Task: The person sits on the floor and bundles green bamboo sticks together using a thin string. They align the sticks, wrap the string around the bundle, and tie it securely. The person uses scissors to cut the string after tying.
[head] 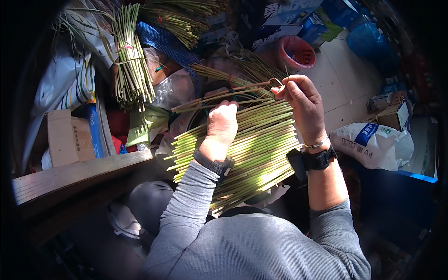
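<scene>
A mat of green plant stalks (260, 147), laid side by side and crossed by thin lines of stitching, spreads over my lap. At its far edge my left hand (222, 120) curls its fingers around the stalks, hiding what lies beneath the palm. Beyond that hand, a few separate stalks (196, 102) with green ties lie across the far side. My right hand (303, 99) is raised by the mat's far right corner. Between its thumb and forefinger is a thin, needle-like strand (286, 67). A bent brown stem end (274, 81) loops just left of these fingers.
Tied stalk bundles (134, 64) lie at the far left, with another bundle (182, 26) at the back. A red bucket (297, 52) stands beyond my right hand. A wooden ledge (87, 171) borders the left, near a cardboard box (68, 136). A white plastic bag (372, 145) sits at right.
</scene>
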Action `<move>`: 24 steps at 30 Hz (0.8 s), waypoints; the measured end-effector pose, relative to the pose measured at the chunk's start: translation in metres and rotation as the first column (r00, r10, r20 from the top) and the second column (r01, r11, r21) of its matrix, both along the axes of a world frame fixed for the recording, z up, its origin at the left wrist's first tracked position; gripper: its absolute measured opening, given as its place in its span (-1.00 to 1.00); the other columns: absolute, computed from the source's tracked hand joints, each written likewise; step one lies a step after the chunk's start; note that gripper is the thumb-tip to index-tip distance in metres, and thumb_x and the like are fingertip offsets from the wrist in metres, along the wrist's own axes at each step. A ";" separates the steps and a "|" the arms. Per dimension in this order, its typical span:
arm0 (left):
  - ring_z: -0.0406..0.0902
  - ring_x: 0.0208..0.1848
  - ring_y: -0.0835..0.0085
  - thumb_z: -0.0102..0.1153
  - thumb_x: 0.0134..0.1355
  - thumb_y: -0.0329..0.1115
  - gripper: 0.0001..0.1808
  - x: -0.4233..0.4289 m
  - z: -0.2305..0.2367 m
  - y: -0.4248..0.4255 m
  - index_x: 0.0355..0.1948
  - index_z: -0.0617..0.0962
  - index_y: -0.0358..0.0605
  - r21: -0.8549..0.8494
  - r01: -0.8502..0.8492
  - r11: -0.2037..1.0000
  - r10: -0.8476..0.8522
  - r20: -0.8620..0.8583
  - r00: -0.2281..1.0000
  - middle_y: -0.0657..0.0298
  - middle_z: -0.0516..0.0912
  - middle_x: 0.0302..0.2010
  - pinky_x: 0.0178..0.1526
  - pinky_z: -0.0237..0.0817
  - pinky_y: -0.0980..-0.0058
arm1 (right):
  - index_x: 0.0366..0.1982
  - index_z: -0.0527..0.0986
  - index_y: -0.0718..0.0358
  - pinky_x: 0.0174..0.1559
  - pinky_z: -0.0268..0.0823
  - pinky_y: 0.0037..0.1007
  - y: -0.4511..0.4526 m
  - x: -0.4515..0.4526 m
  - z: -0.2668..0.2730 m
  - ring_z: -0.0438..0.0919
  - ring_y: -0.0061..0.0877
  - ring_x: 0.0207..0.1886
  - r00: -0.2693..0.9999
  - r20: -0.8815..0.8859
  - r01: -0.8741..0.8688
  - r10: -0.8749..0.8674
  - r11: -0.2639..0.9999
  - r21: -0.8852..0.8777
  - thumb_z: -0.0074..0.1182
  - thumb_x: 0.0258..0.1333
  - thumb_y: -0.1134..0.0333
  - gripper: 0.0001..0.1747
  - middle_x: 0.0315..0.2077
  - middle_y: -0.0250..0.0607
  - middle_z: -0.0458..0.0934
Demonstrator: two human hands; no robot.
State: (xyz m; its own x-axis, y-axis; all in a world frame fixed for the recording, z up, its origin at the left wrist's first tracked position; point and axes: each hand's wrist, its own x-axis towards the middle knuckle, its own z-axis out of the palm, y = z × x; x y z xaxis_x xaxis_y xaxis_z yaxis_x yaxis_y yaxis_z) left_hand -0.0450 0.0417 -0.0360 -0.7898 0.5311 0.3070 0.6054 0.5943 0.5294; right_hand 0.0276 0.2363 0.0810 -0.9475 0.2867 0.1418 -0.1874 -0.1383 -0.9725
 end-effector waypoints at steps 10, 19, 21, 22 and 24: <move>0.62 -0.17 0.10 0.37 0.10 -0.34 -0.81 0.005 -0.006 0.005 -0.30 0.60 -0.11 0.244 -0.038 0.969 -0.007 0.181 0.984 0.15 0.68 -0.28 -0.09 0.45 0.25 | -0.08 0.53 0.32 -0.08 0.43 -0.63 -0.008 -0.062 0.014 0.62 -0.64 -0.19 0.992 0.061 -0.108 0.106 0.994 0.031 0.05 0.39 0.38 -0.82 -0.30 -0.32 0.64; 0.63 -0.22 0.19 0.38 0.03 -0.38 -0.87 0.009 -0.006 0.003 -0.36 0.68 -0.05 0.302 0.029 0.953 -0.004 -0.082 0.997 0.24 0.69 -0.35 -0.10 0.45 0.24 | -0.08 0.53 0.39 -0.17 0.50 -0.56 0.053 -0.071 -0.033 0.66 -0.58 -0.24 0.946 0.309 0.010 -0.101 0.959 0.284 0.11 0.31 0.35 -0.75 -0.32 -0.28 0.62; 0.62 -0.25 0.20 0.38 0.02 -0.39 -0.86 0.010 -0.004 0.002 -0.35 0.67 -0.04 0.257 0.015 0.966 0.016 -0.117 0.993 0.25 0.68 -0.36 -0.11 0.42 0.25 | -0.10 0.53 0.40 -0.25 0.49 -0.55 0.074 -0.054 -0.043 0.64 -0.59 -0.28 0.845 0.492 0.096 -0.207 0.966 0.241 0.11 0.32 0.34 -0.75 -0.34 -0.30 0.60; 0.61 -0.26 0.21 0.38 0.02 -0.39 -0.84 0.011 -0.003 0.002 -0.34 0.66 -0.03 0.248 0.010 0.969 0.024 -0.134 0.991 0.26 0.68 -0.37 -0.12 0.40 0.25 | -0.13 0.53 0.37 -0.31 0.48 -0.54 0.082 -0.043 -0.045 0.64 -0.60 -0.33 0.830 0.510 0.100 -0.226 0.960 0.262 0.09 0.33 0.35 -0.78 -0.39 -0.32 0.59; 0.61 -0.26 0.21 0.38 0.03 -0.38 -0.84 0.011 -0.002 0.002 -0.34 0.65 -0.02 0.247 -0.005 0.969 0.042 -0.142 0.989 0.27 0.68 -0.37 -0.12 0.40 0.25 | -0.15 0.54 0.36 -0.34 0.47 -0.54 0.093 -0.026 -0.045 0.64 -0.59 -0.36 0.781 0.571 0.053 -0.254 0.937 0.345 0.07 0.34 0.34 -0.79 -0.41 -0.32 0.59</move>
